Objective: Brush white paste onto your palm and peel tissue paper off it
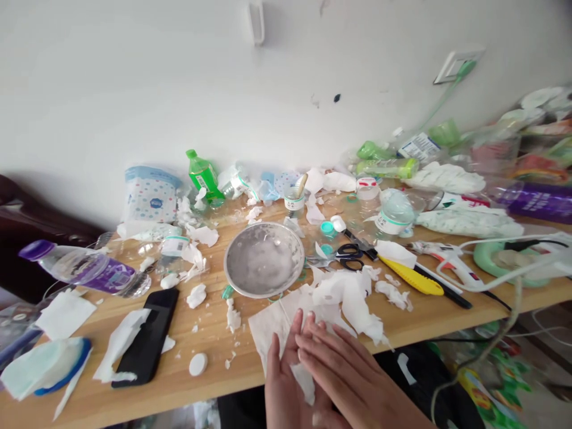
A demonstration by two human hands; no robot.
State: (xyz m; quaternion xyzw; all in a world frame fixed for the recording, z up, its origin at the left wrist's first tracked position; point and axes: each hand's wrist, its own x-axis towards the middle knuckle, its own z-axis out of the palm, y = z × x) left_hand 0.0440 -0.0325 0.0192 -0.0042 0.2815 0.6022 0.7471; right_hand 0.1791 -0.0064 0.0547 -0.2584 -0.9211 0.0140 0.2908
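Note:
My left hand (286, 375) and my right hand (346, 372) lie at the near edge of the wooden table (210, 363), fingers stretched out and overlapping. They press flat on a sheet of white tissue paper (274, 325), with a crumpled white scrap (305, 381) showing between them. Torn tissue pieces (353, 298) are heaped just beyond my fingertips. A metal bowl (264, 259) with whitish residue sits a little farther back.
Black scissors (346, 255), a yellow utility knife (409, 277) and a glue gun (451, 265) lie to the right. A black phone (149, 336), a purple-labelled bottle (89, 269) and white scraps are on the left. Bottles, caps and packets crowd the wall side.

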